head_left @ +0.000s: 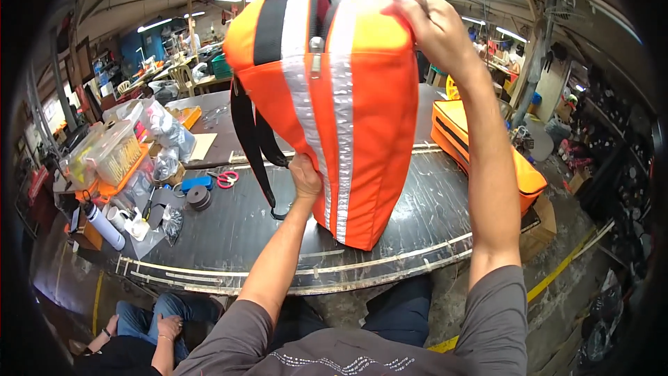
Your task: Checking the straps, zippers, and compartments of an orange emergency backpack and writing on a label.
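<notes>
An orange backpack with silver reflective strips and black straps stands tilted on the dark worktable. Its zip is partly open at the top, with a metal zip pull showing near the middle. High on the pack's right side, my right hand is closed on the upper edge. My left hand grips the lower left side, beside a dangling black strap; its fingertips are hidden behind the fabric. A second orange bag with a black zip lies on the table to the right.
At the left sit a clear plastic bin, red-handled scissors, a black tape roll, a blue box and a white bottle. A seated person's hands show at lower left. A cardboard box stands by the table's right end.
</notes>
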{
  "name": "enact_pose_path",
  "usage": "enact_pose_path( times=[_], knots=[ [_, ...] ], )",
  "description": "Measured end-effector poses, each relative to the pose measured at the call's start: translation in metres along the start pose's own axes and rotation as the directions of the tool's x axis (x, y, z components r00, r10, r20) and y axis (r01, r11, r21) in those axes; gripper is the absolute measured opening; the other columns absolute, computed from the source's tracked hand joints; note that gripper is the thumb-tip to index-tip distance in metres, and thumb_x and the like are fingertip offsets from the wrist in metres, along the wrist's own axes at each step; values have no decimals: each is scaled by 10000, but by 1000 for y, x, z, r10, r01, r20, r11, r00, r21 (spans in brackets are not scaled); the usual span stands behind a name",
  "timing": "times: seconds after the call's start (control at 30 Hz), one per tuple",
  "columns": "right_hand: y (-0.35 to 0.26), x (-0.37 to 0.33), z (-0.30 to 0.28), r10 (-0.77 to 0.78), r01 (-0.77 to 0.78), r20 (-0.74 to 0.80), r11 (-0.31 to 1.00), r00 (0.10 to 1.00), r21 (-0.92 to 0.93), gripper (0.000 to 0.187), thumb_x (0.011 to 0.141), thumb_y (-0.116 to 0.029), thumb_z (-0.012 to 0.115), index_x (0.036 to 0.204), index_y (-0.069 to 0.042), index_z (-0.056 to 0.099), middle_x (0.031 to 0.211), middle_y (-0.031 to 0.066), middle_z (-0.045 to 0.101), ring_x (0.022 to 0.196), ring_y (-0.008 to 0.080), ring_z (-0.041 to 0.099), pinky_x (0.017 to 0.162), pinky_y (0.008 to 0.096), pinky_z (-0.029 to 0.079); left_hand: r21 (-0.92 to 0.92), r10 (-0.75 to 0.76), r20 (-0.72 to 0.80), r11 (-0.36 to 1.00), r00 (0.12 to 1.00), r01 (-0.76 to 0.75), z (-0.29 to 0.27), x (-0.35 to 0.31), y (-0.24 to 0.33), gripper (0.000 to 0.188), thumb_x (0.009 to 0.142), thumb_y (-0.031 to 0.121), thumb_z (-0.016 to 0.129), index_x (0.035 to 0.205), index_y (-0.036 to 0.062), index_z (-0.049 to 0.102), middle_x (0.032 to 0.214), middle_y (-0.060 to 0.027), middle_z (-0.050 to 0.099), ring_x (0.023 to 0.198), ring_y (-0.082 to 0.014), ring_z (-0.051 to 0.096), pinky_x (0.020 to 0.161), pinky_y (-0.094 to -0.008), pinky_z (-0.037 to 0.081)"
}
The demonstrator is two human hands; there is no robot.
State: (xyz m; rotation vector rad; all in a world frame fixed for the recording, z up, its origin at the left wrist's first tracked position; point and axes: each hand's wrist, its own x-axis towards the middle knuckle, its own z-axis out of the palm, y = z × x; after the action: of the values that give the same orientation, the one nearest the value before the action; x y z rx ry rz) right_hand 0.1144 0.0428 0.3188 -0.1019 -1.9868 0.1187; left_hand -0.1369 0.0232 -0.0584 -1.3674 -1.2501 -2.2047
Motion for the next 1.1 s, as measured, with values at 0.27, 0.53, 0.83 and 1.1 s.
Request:
enact_pose_path(
  times=[0.27,0.53,0.83,1.1],
  knots=[
    [-6,-87,-15,-252,211,-383,967,889,-146,214,1016,-93,730,837,-33,629,901,92,631,955,233,651,853,359,496,-20,267,-419,953,868,-303,-57,98,186,623,986,156,611,1551,-53,453,1454,-201,553,1382,-319,522,1189,-446,396],
    [-80,-169,-14,-67,69,-509,997,858,-15,379,791,-53,879,844,-120,509,1027,109,504,1049,252,514,999,405,430,307,-147,478,952,866,-8,-51,218,324,870,891,722,793,1291,-50,781,1100,-251,820,1028,-281,804,920,-402,602],
    [-95,-211,-4,-405,168,-583,893,705,-418,506,789,-126,956,780,-191,454,912,68,478,814,228,478,698,358,382,-172,214,544,975,811,-141,-41,185,331,430,997,278,852,1224,-84,802,1024,-96,842,907,-110,752,827,-287,606],
    [-31,-208,21,-418,82,-566,848,711,-523,506,825,-167,970,778,-190,467,929,60,451,853,228,488,746,366,405,-143,623,208,782,754,-607,-6,205,275,377,967,270,896,1165,-41,816,956,-132,844,866,-191,801,1153,-428,538]
  ],
)
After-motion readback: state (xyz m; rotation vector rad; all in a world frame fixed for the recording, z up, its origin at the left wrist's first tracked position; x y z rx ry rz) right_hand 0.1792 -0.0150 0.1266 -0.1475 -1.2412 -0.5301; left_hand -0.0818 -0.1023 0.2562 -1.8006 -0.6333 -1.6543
